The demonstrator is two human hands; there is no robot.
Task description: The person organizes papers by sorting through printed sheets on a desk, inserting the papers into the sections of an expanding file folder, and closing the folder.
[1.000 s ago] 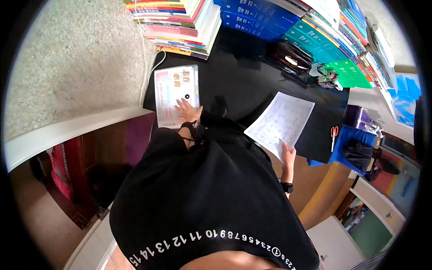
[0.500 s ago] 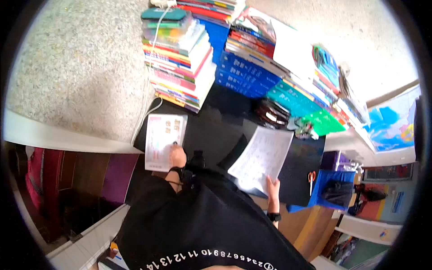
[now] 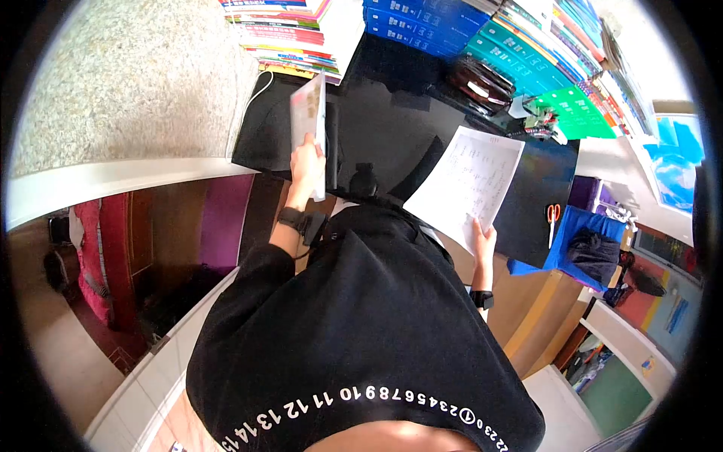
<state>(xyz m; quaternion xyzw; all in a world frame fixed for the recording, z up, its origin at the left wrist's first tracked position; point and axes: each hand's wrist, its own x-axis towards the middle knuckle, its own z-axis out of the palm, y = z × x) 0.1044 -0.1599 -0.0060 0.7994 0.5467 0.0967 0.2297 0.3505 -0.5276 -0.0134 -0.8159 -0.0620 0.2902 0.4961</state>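
My left hand (image 3: 306, 169) is closed on a thin workbook (image 3: 307, 113) with a pale printed cover. The workbook is tilted up nearly on edge above the left side of the black desk (image 3: 376, 128). My right hand (image 3: 484, 239) pinches the lower right corner of a white sheet of paper (image 3: 473, 177) with rows of faint writing. Most of that sheet lies over the desk, slanting to the right.
Stacked books (image 3: 290, 38) stand at the back left, and blue volumes (image 3: 422, 26) and teal volumes (image 3: 520, 56) at the back. A dark glossy case (image 3: 480, 84) sits before them. Orange-handled scissors (image 3: 553, 218) lie near the right edge, beside a blue bin (image 3: 561, 252).
The workbook lay flat on the desk and is now lifted and tilted up in my left hand. My right hand still holds the paper. The view has shifted, so the desk appears higher.
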